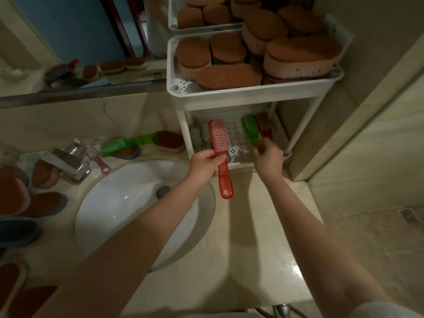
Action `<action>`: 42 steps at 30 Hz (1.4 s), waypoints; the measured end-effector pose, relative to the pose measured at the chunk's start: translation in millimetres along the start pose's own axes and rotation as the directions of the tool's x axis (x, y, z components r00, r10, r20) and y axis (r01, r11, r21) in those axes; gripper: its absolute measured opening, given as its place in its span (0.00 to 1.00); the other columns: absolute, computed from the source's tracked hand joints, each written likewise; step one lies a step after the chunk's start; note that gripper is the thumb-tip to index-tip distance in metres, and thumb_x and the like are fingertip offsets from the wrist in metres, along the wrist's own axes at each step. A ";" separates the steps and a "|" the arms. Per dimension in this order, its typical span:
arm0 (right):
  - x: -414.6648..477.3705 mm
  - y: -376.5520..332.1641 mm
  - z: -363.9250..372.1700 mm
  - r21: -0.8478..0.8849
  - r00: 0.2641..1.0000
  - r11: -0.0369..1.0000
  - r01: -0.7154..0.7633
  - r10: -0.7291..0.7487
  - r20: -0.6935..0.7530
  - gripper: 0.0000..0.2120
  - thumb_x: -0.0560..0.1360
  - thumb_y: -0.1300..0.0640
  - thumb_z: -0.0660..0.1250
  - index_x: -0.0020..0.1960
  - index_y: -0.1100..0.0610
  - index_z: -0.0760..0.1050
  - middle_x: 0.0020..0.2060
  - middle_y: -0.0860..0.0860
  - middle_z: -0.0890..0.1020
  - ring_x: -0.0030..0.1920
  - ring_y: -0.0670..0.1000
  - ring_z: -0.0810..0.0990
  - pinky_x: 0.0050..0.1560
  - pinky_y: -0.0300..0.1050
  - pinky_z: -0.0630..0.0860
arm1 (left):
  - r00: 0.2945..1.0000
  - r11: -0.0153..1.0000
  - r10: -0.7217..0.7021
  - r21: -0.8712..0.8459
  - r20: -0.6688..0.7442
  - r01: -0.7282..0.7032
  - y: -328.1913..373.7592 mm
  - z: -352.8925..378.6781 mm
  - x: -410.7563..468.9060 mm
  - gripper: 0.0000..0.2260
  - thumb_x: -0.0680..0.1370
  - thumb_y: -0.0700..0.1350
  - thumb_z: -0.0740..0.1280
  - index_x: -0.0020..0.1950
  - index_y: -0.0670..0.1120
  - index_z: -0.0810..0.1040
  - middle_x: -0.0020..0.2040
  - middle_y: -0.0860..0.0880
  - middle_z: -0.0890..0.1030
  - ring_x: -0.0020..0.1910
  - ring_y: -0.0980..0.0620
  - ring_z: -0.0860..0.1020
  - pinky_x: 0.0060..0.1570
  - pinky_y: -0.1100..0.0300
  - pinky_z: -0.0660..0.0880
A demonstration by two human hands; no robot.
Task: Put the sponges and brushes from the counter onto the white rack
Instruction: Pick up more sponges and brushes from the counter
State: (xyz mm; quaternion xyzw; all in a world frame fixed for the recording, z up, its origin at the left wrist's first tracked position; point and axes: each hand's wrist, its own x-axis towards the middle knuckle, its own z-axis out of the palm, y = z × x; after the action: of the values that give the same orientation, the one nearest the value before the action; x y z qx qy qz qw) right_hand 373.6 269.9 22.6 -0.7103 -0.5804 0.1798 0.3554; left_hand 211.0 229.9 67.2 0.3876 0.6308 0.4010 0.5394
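My left hand [204, 162] grips a red brush [220, 152] by its handle, bristles up, in front of the white rack's [252, 94] lower shelf. My right hand [267, 154] holds the handle of a green brush [251, 130] that lies on that lower shelf beside a red brush [265, 127]. Pale bristle brushes [199, 137] lie at the shelf's left. The top shelf is packed with several brown sponges [229, 75]. On the counter behind the sink lie another green brush [128, 142], a brown sponge [168, 142] and a small pink brush [98, 158].
A white round sink [128, 203] with a chrome tap [68, 162] fills the counter's middle. More brown sponges [43, 203] are piled at the counter's left edge. A mirror [68, 42] hangs behind; a tiled wall stands right of the rack.
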 end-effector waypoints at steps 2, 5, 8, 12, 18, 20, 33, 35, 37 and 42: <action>-20.0 -4.2 -2.0 0.255 0.994 0.964 -0.072 0.048 0.101 0.05 0.75 0.61 0.68 0.48 0.62 0.80 0.40 0.53 0.82 0.40 0.51 0.78 0.42 0.39 0.69 | 1.000 1.000 -0.008 -0.007 -0.020 0.008 0.2 7.2 4.2 0.11 0.75 0.40 0.68 0.56 0.38 0.79 0.45 0.45 0.80 0.33 0.58 0.77 0.29 0.71 0.72; -48.2 -5.6 -9.2 0.510 0.936 0.810 -0.289 0.127 0.328 0.08 0.77 0.60 0.67 0.41 0.60 0.80 0.30 0.50 0.79 0.27 0.44 0.73 0.31 0.38 0.69 | 0.999 0.998 -0.023 -0.064 -0.032 0.021 2.4 18.7 9.8 0.11 0.74 0.40 0.70 0.56 0.38 0.79 0.45 0.45 0.81 0.37 0.55 0.76 0.36 0.65 0.72; -70.7 -1.7 -18.2 0.569 0.910 0.730 -0.379 0.183 0.372 0.10 0.76 0.62 0.68 0.36 0.57 0.79 0.28 0.49 0.79 0.23 0.42 0.72 0.27 0.35 0.68 | 0.999 0.992 -0.015 -0.126 -0.035 0.011 6.1 27.4 13.2 0.09 0.74 0.39 0.69 0.53 0.39 0.79 0.39 0.48 0.80 0.34 0.57 0.75 0.28 0.72 0.69; -81.1 -1.0 -23.9 0.642 0.844 0.555 -0.529 0.264 0.468 0.07 0.75 0.64 0.68 0.39 0.58 0.77 0.27 0.50 0.81 0.23 0.44 0.75 0.29 0.35 0.71 | 1.000 0.991 -0.013 -0.135 0.004 0.013 7.7 35.1 14.7 0.09 0.75 0.39 0.68 0.54 0.39 0.79 0.38 0.50 0.79 0.34 0.57 0.75 0.28 0.72 0.69; -86.4 -2.7 -26.1 0.719 0.773 0.285 -0.634 0.273 0.573 0.05 0.74 0.69 0.66 0.47 0.62 0.78 0.31 0.53 0.82 0.29 0.46 0.80 0.37 0.35 0.79 | 0.999 0.987 -0.048 -0.154 0.004 0.048 12.0 34.9 24.2 0.03 0.75 0.41 0.68 0.42 0.46 0.78 0.36 0.48 0.79 0.32 0.55 0.74 0.26 0.68 0.68; -81.7 -2.7 -25.6 0.713 0.776 0.309 -0.629 0.307 0.551 0.06 0.73 0.70 0.67 0.47 0.62 0.78 0.33 0.55 0.82 0.29 0.46 0.79 0.38 0.36 0.80 | 0.998 0.992 -0.056 -0.107 0.032 0.059 12.6 34.2 27.9 0.04 0.76 0.42 0.68 0.41 0.47 0.77 0.37 0.49 0.79 0.33 0.54 0.74 0.28 0.66 0.69; 5.0 -9.6 2.9 0.527 0.706 0.505 -0.684 0.639 0.305 0.09 0.69 0.70 0.70 0.36 0.60 0.72 0.41 0.61 0.80 0.39 0.60 0.82 0.39 0.51 0.81 | 0.989 0.895 0.104 0.424 0.101 -0.137 -10.8 11.8 23.9 0.09 0.78 0.44 0.65 0.55 0.42 0.80 0.54 0.46 0.81 0.51 0.52 0.76 0.49 0.62 0.69; 10.9 -11.8 7.4 0.414 0.740 0.621 -0.666 0.621 0.258 0.07 0.67 0.66 0.71 0.36 0.60 0.73 0.39 0.60 0.81 0.41 0.62 0.83 0.43 0.56 0.82 | 0.990 0.905 0.110 0.403 0.091 -0.138 -11.2 9.7 22.8 0.09 0.78 0.44 0.65 0.54 0.42 0.80 0.54 0.45 0.81 0.49 0.53 0.76 0.49 0.62 0.70; 12.1 -18.3 4.2 0.234 0.793 0.759 -0.608 0.569 0.216 0.07 0.68 0.60 0.72 0.42 0.61 0.76 0.40 0.57 0.83 0.43 0.59 0.84 0.45 0.51 0.81 | 0.990 0.910 0.112 0.392 0.087 -0.138 -12.0 8.0 21.8 0.09 0.78 0.43 0.65 0.54 0.41 0.80 0.53 0.45 0.81 0.48 0.53 0.75 0.49 0.62 0.70; 19.7 -27.1 -3.2 -0.195 0.856 0.864 -0.463 0.494 0.155 0.13 0.74 0.57 0.68 0.57 0.59 0.77 0.49 0.55 0.81 0.52 0.57 0.81 0.43 0.45 0.72 | 0.991 0.921 0.106 0.369 0.076 -0.126 -13.9 4.9 21.6 0.09 0.78 0.42 0.65 0.54 0.40 0.80 0.55 0.44 0.81 0.55 0.48 0.77 0.55 0.59 0.71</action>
State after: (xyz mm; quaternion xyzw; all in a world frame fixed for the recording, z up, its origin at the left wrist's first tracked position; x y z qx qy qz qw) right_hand 362.0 289.7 47.2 -0.8356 -0.4295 0.2884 0.1846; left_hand 212.5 245.0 45.8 0.5304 0.6565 0.2945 0.4482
